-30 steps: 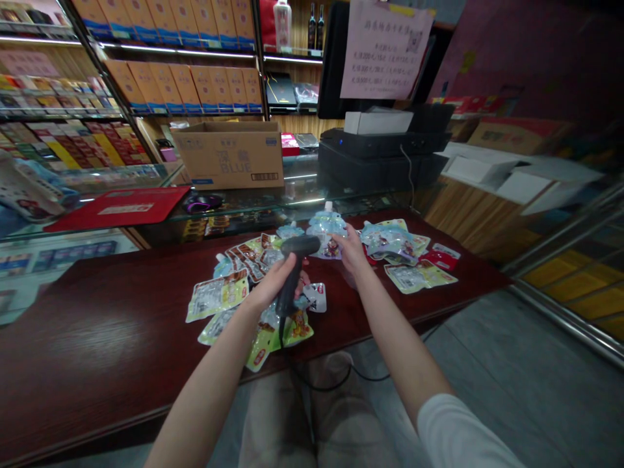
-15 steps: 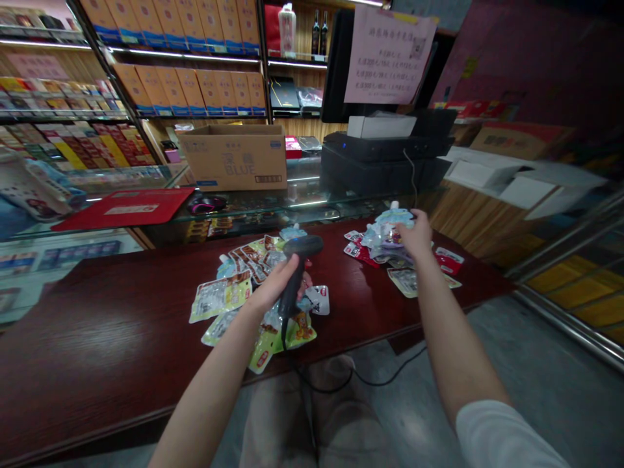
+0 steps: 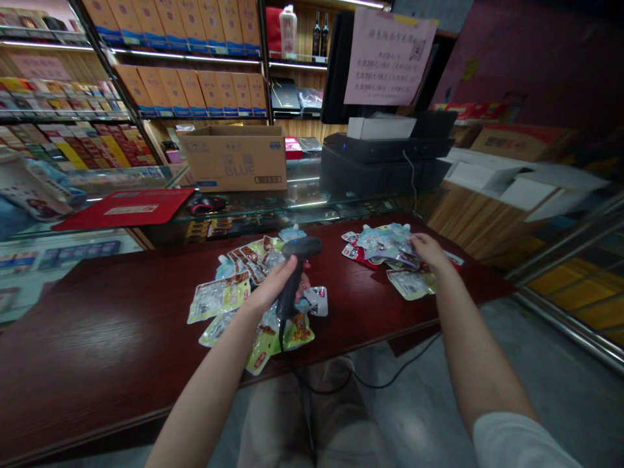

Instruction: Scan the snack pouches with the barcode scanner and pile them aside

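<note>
My left hand (image 3: 280, 283) is wrapped around the handle of a dark barcode scanner (image 3: 302, 246), held above a spread of snack packets (image 3: 221, 296) with green, brown and clear parts. A light-blue spout pouch (image 3: 292, 232) lies behind the scanner head. My right hand (image 3: 428, 251) is at the right edge of another pile, its fingers slightly apart beside light-blue spout pouches (image 3: 385, 242). Whether the fingertips touch a pouch is hard to make out. Red packets (image 3: 358, 253) stick out at that pile's left, and a green-and-clear packet (image 3: 409, 283) lies in front.
Both piles rest on a dark red wooden table (image 3: 121, 312). Behind it stand a cardboard box (image 3: 234, 159), a mouse (image 3: 207, 204), a red mat (image 3: 127, 207) and a black monitor (image 3: 336, 71) with a paper notice. The scanner's cable (image 3: 331, 392) hangs past the table edge.
My right hand carried a light-blue spout pouch from near the scanner to the right pile and let it go there. The hand has drawn slightly right. The left hand keeps the scanner in place.
</note>
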`<move>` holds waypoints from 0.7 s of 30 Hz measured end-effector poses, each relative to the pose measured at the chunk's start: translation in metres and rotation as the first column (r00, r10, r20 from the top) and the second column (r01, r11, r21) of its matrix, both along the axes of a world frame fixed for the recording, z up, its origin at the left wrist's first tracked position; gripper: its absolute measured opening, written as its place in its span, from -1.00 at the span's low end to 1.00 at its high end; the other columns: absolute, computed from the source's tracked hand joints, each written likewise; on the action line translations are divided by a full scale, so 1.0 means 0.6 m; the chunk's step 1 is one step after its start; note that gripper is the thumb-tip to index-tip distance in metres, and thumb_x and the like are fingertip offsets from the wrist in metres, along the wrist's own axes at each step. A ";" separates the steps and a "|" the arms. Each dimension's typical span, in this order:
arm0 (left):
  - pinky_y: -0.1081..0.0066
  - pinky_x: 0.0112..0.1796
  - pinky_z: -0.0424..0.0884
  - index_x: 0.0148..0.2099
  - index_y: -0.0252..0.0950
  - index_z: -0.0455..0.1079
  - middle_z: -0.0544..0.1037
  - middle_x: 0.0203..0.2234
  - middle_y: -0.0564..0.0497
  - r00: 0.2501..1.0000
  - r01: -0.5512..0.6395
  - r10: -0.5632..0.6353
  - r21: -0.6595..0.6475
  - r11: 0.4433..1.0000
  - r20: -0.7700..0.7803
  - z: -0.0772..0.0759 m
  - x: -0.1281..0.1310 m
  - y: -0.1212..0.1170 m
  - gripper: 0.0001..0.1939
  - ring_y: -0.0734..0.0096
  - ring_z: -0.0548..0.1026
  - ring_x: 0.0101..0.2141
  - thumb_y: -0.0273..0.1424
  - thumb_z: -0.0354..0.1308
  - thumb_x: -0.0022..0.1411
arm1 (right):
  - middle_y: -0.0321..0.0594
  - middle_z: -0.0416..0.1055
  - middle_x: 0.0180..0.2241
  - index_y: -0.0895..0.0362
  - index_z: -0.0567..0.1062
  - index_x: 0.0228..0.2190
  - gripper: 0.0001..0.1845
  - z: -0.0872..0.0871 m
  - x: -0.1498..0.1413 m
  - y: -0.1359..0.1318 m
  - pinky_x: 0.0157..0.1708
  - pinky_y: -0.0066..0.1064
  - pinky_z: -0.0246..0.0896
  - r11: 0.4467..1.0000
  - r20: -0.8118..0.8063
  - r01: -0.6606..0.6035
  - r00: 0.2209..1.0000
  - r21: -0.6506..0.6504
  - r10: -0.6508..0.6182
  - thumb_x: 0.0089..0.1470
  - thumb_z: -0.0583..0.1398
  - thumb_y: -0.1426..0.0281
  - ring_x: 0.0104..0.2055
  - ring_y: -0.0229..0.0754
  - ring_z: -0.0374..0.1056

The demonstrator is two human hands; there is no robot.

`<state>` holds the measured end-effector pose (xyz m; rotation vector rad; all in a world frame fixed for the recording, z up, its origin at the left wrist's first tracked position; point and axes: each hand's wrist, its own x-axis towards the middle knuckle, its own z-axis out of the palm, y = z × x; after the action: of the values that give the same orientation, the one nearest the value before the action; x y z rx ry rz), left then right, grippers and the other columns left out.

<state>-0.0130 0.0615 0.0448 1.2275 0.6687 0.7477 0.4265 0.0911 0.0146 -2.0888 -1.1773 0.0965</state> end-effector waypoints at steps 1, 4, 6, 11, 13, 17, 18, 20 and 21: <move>0.51 -0.64 0.20 -0.19 -0.37 0.42 0.38 -0.73 0.10 1.000 0.002 -0.002 0.000 1.000 -0.010 0.003 0.000 -0.002 -0.20 0.48 0.36 -0.69 0.34 0.14 0.00 | 0.02 0.59 -0.22 0.19 0.63 -0.22 -0.63 -0.001 -0.001 -0.001 -0.03 -0.19 0.31 1.000 -0.022 0.020 1.000 -0.015 -0.021 0.14 0.13 0.24 -0.09 0.02 0.47; 0.50 -0.64 0.22 -0.18 -0.37 0.42 0.39 -0.72 0.10 1.000 -0.001 0.001 0.005 1.000 -0.030 0.011 -0.002 -0.007 -0.18 0.48 0.35 -0.68 0.35 0.14 -0.01 | 0.03 0.60 -0.20 0.18 0.63 -0.22 -0.61 -0.002 -0.006 -0.003 0.03 -0.18 0.28 0.998 -0.081 0.067 0.994 -0.002 -0.067 0.14 0.17 0.16 -0.05 0.03 0.46; 0.49 -0.63 0.23 -0.15 -0.38 0.42 0.41 -0.70 0.09 1.000 -0.008 0.009 0.007 1.000 -0.026 0.012 -0.003 -0.007 -0.16 0.48 0.36 -0.68 0.35 0.15 -0.01 | 0.02 0.59 -0.19 0.17 0.62 -0.19 -0.57 -0.003 -0.010 -0.004 0.01 -0.18 0.29 0.993 -0.120 0.082 0.990 0.082 -0.072 0.15 0.17 0.11 -0.06 0.02 0.47; 0.49 -0.65 0.22 -0.08 -0.39 0.43 0.44 -0.68 0.05 1.000 -0.009 0.009 0.003 1.000 -0.001 0.005 -0.003 -0.003 -0.16 0.46 0.37 -0.68 0.33 0.16 0.01 | 0.00 0.58 -0.22 0.17 0.60 -0.21 -0.57 -0.005 -0.009 -0.007 -0.05 -0.21 0.32 0.976 -0.180 0.104 0.981 0.191 -0.069 0.15 0.15 0.09 -0.13 -0.02 0.46; 0.49 -0.65 0.22 -0.10 -0.39 0.43 0.46 -0.67 0.05 1.000 -0.012 0.012 0.003 1.000 0.007 0.001 -0.003 0.000 -0.17 0.46 0.38 -0.69 0.32 0.16 0.01 | -0.01 0.57 -0.22 0.17 0.59 -0.23 -0.60 -0.003 -0.007 -0.007 -0.03 -0.18 0.30 0.979 -0.173 0.119 0.981 0.164 -0.090 0.14 0.16 0.12 -0.14 -0.02 0.45; 0.49 -0.65 0.25 -0.08 -0.38 0.41 0.53 -0.58 0.01 0.999 -0.031 0.031 0.004 1.000 0.026 0.002 -0.006 0.001 -0.18 0.50 0.37 -0.69 0.31 0.18 0.01 | -0.03 0.54 -0.16 0.15 0.56 -0.16 -0.63 0.007 -0.017 -0.004 0.10 -0.01 0.18 0.980 -0.085 0.134 0.989 0.150 -0.122 0.09 0.17 0.20 -0.06 0.03 0.40; 0.49 -0.65 0.25 -0.08 -0.38 0.41 0.52 -0.59 0.02 0.999 -0.033 0.033 0.004 0.999 0.027 0.004 -0.008 0.000 -0.18 0.50 0.38 -0.69 0.31 0.18 0.02 | -0.02 0.53 -0.12 0.14 0.55 -0.13 -0.61 0.010 -0.027 -0.004 0.13 0.04 0.14 0.979 -0.043 0.123 0.992 0.165 -0.117 0.07 0.17 0.20 -0.02 0.06 0.37; 0.49 -0.63 0.26 -0.10 -0.39 0.42 0.47 -0.65 0.05 0.999 -0.036 0.036 0.000 0.999 0.023 0.009 -0.012 0.000 -0.19 0.48 0.38 -0.68 0.31 0.17 0.03 | 0.02 0.48 -0.02 0.10 0.54 -0.08 -0.58 0.018 -0.058 -0.001 0.16 0.12 0.06 0.974 0.047 0.084 0.994 0.209 -0.096 0.06 0.19 0.18 0.08 0.14 0.29; 0.49 -0.63 0.27 -0.10 -0.39 0.43 0.44 -0.67 0.06 0.999 -0.040 0.040 -0.004 0.999 0.025 0.012 -0.015 0.000 -0.19 0.47 0.39 -0.67 0.31 0.16 0.03 | 0.03 0.46 0.01 0.09 0.54 -0.08 -0.59 0.021 -0.081 0.001 0.17 0.13 0.04 0.971 0.082 0.052 0.994 0.234 -0.073 0.06 0.19 0.19 0.12 0.16 0.26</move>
<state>-0.0218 0.0617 0.0519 1.2029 0.6758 0.7940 0.3779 0.0919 0.0272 -1.9381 -1.1163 -0.1598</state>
